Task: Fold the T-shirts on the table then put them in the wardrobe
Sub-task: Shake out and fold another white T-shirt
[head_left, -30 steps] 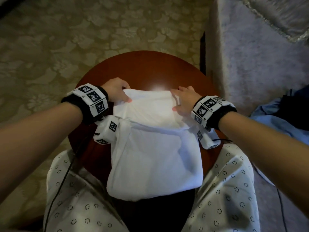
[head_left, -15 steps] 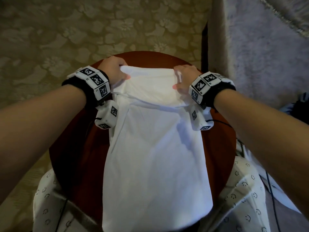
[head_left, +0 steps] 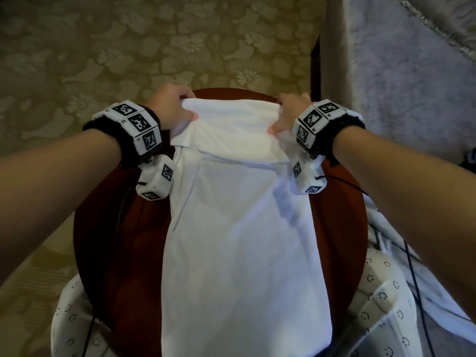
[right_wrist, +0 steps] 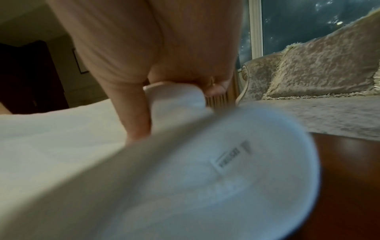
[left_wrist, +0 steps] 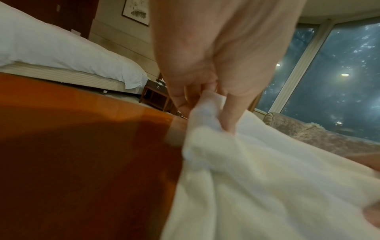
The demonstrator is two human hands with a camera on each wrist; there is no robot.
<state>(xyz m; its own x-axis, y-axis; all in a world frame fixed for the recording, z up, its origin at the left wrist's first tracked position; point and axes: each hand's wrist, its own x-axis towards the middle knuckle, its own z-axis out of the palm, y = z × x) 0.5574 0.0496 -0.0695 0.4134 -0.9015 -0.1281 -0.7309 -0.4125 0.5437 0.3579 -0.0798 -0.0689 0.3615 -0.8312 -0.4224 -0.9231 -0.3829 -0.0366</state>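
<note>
While the white T-shirt (head_left: pixel 242 228) lies long and smooth down the glossy round reddish wooden table (head_left: pixel 337 228), its soft cotton top folds over at twelve o'clock, where the left hand (head_left: pixel 170 109) and right hand (head_left: pixel 291 112) pinch its corners tight.

I find the head view dim overall, warm-toned, with the white T-shirt (head_left: pixel 239 228) the brightest area, close to washed out at its far fold. Soft shadows of my wrists fall across the cloth and the round table (head_left: pixel 103 228). Straight lines bow toward the frame edges. In the left wrist view the near cloth is blurred, while the bed (left_wrist: pixel 61 53) behind is fairly sharp; lamp reflections glare in the window (left_wrist: pixel 337 74). In the right wrist view the foreground fabric is strongly out of focus, its label (right_wrist: pixel 228 160) unreadable.
</note>
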